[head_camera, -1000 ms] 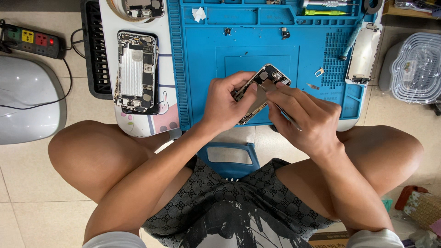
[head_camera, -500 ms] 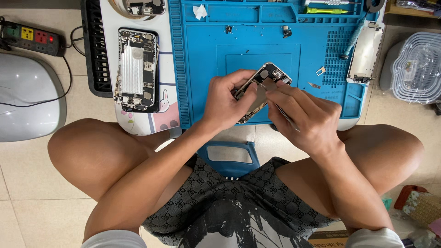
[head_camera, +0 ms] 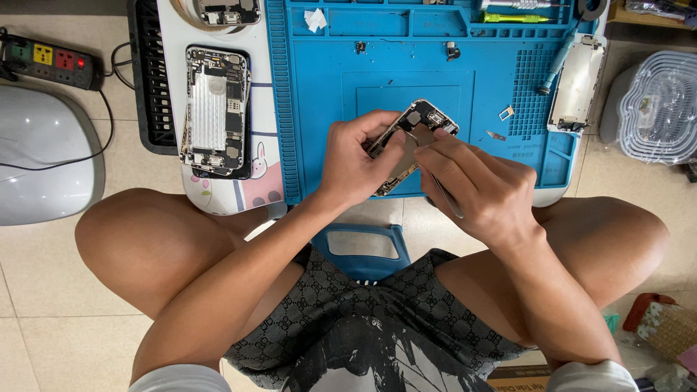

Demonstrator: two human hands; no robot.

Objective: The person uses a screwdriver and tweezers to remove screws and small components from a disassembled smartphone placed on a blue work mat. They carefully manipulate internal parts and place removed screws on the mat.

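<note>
- Phone chassis (head_camera: 414, 138), opened and stripped, was held tilted above the near edge of the blue work mat (head_camera: 327, 109), its upper end with small components pointing up and to the right.
- Left hand (head_camera: 356, 163) gripped the chassis from the left side; its fingers curled around the lower half, with fingertips (head_camera: 383, 123) pressed against the frame's edge and the thumb underneath.
- Right hand (head_camera: 483, 189) pinched slim metal tweezers (head_camera: 435, 178) between thumb and forefinger, fingers drawn close together; the tips met the inside of the chassis near its upper end, while the back end stuck out below the hand.
- The chassis sat between both hands, touching both.
- A second opened phone (head_camera: 215, 110) lay flat on a white pad (head_camera: 254, 192) left of the mat, well apart from the hands.
- A detached screen panel (head_camera: 579, 83) rested at the mat's right edge, with small loose parts (head_camera: 506, 113) just beside it.
- A power strip (head_camera: 51, 59) lay on the tiled floor at far left.
</note>
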